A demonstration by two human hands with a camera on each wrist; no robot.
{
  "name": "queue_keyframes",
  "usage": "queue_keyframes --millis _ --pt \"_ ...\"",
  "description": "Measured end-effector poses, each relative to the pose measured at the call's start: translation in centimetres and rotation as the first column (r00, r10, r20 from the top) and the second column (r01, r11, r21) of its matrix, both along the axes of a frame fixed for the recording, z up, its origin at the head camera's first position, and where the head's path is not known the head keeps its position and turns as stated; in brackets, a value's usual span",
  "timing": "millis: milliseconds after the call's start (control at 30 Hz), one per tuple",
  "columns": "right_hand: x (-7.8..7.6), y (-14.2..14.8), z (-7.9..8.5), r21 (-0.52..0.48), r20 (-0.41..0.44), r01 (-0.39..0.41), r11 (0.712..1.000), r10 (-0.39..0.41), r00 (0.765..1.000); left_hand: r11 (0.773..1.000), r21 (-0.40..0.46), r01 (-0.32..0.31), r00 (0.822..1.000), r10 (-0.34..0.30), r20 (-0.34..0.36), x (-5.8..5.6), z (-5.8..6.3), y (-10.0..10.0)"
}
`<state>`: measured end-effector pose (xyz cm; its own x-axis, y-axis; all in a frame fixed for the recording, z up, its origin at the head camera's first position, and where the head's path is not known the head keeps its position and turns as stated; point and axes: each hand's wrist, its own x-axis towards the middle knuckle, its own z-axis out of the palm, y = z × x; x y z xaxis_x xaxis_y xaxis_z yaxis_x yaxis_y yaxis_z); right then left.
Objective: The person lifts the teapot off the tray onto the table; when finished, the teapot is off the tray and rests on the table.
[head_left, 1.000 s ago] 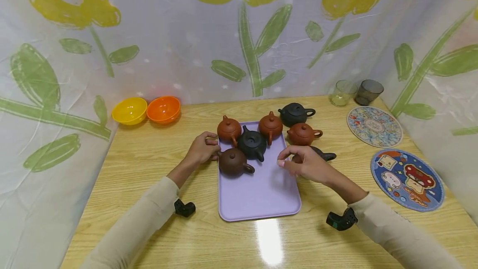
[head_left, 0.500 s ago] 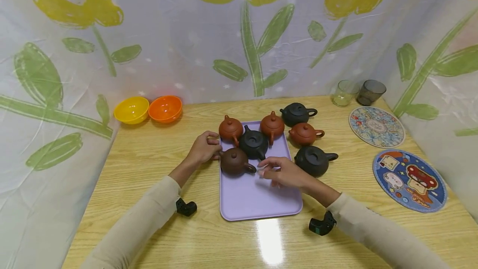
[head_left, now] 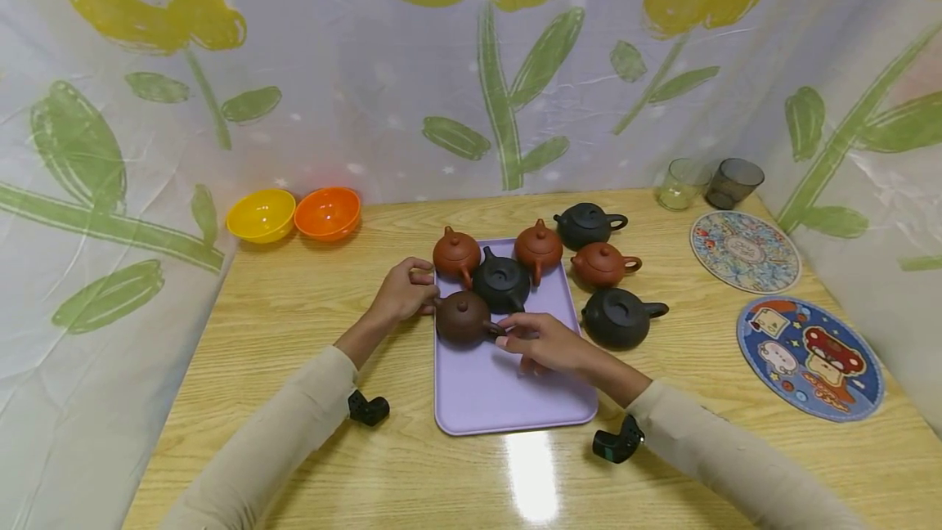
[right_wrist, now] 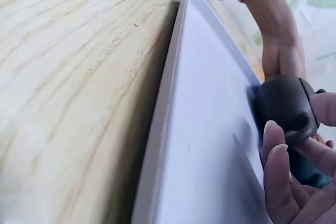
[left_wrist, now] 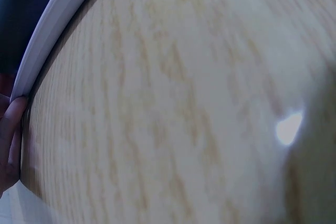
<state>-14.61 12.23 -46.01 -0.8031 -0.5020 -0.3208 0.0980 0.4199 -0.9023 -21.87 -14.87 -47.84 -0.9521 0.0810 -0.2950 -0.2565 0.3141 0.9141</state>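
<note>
A dark brown teapot [head_left: 462,319] stands on the lilac tray [head_left: 508,399]. At the tray's left rim my left hand [head_left: 401,293] has bent fingers at the teapot's spout; its other fingertips [left_wrist: 16,109] touch the rim in the left wrist view. My right hand [head_left: 548,342] has thumb and forefinger at the handle, one on either side, while its other fingers [right_wrist: 277,166] curl loosely below. A black teapot [head_left: 502,283] and two reddish-brown teapots, one at the left [head_left: 456,255] and one at the right [head_left: 539,247], stand behind on the tray.
Right of the tray stand a black teapot [head_left: 589,225], a reddish-brown teapot [head_left: 603,264] and a larger black teapot [head_left: 616,319]. Two round mats [head_left: 809,358] and two glasses [head_left: 736,182] lie farther right. A yellow bowl [head_left: 262,217] and an orange bowl [head_left: 328,214] are back left.
My right hand has moved left from the tray's right edge to the brown teapot's handle, uncovering the larger black teapot. My left hand has stayed at the spout.
</note>
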Motion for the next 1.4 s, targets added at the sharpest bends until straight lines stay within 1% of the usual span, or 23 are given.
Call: queue_keyframes --millis 167,433,567,733,1067,1300,1400 --pt "-0.1 -0.7 0.2 0.03 -0.024 0.013 0.999 -0.012 1.0 1.0 -0.011 -0.002 1.0 0.002 0.011 0.1 0.1 0.1" --pt "-0.1 -1.8 0.2 0.049 0.01 0.098 0.994 -0.099 0.995 1.0 -0.019 0.003 1.0 -0.003 0.007 0.0 0.1 0.0" --pt "0.0 -2.1 0.1 0.06 0.005 0.117 0.991 -0.117 0.993 1.0 -0.022 0.001 1.0 -0.001 0.009 0.1 0.2 0.0" --pt "0.4 -2.4 0.3 0.059 0.022 0.129 0.99 -0.131 0.991 1.0 -0.02 0.005 1.0 -0.005 0.009 0.0 0.1 0.0" --pt "1.4 -3.1 0.7 0.029 0.039 0.116 0.993 -0.117 0.992 1.0 -0.024 0.007 1.0 -0.007 0.008 0.1 0.3 0.1" --pt "1.6 -3.0 0.4 -0.031 0.045 0.145 0.989 -0.144 0.989 1.0 -0.028 0.003 1.0 -0.003 0.008 0.1 0.3 0.1" --pt "1.7 -2.6 0.4 -0.054 0.052 0.141 0.989 -0.138 0.989 1.0 -0.028 -0.006 1.0 0.006 0.007 0.1 0.2 0.1"
